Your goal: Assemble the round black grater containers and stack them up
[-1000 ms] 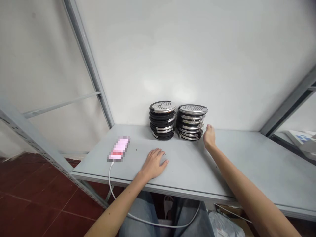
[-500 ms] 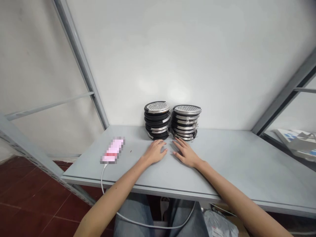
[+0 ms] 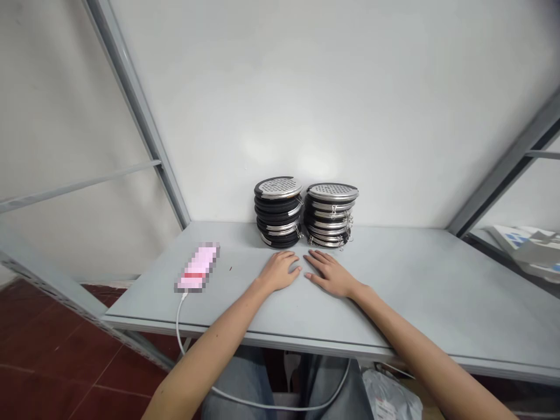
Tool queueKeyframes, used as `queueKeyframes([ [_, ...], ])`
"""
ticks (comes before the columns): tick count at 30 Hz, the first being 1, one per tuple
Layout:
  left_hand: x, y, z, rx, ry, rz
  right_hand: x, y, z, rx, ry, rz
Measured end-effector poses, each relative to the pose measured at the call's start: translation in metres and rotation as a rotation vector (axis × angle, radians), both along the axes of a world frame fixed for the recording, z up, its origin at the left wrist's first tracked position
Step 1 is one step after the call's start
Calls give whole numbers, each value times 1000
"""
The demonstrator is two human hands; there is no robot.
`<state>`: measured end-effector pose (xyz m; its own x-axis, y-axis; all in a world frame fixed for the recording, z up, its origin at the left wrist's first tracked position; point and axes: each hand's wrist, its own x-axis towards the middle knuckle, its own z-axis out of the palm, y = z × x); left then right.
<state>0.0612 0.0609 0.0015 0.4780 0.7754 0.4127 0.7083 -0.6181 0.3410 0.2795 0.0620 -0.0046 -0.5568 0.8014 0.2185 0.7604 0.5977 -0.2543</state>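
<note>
Two stacks of round metal discs stand side by side near the wall: a left stack [image 3: 279,219] and a right stack [image 3: 331,221]. Their top faces are silver and full of small holes, the rims are black or silver, and small wire clips stick out from the sides. My left hand [image 3: 280,270] rests on the grey tabletop [image 3: 406,291] just in front of the left stack, fingers stretched out and holding nothing. Palm down before the right stack lies my right hand [image 3: 331,274], its fingers spread and nothing in them. Neither hand touches the discs.
At the left of the table lies a pixelated pink-screened phone [image 3: 199,267] with a white cable [image 3: 178,326] running over the edge and across my lap. Grey metal posts [image 3: 140,116] frame both sides. White-and-blue packaging [image 3: 529,248] lies beyond the right post. A plastic bag [image 3: 389,394] sits below.
My left hand has slid slightly to the right, and my right fingertips have drawn back a little from the right stack. The stacks stay in place; the view has shifted slightly.
</note>
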Motion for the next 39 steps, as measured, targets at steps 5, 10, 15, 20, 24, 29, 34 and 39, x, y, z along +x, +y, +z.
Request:
queueKeyframes([
  [5, -3, 1, 4, -26, 4, -17, 0, -2, 1, -35, -20, 7],
  [10, -11, -2, 10, -126, 24, -79, -1, -4, 2, -74, -69, -9],
  [15, -11, -9, 14, -128, 147, -63, -2, -4, 4, -76, -64, -11],
  [20, -12, -11, 14, -135, 199, -54, -1, -4, 4, -66, -64, -8],
  [24, -13, -11, 13, -160, 191, -55, 0, -3, 3, -52, -49, -3],
  [29, -12, -12, 11, -153, 185, -49, 0, -2, 1, -50, -45, -2],
  [34, -12, -11, 9, -151, 180, -51, 0, -2, 1, -57, -28, -2],
  [39, -12, -11, 9, -170, 160, -49, 1, -2, 1, -34, -9, 5],
])
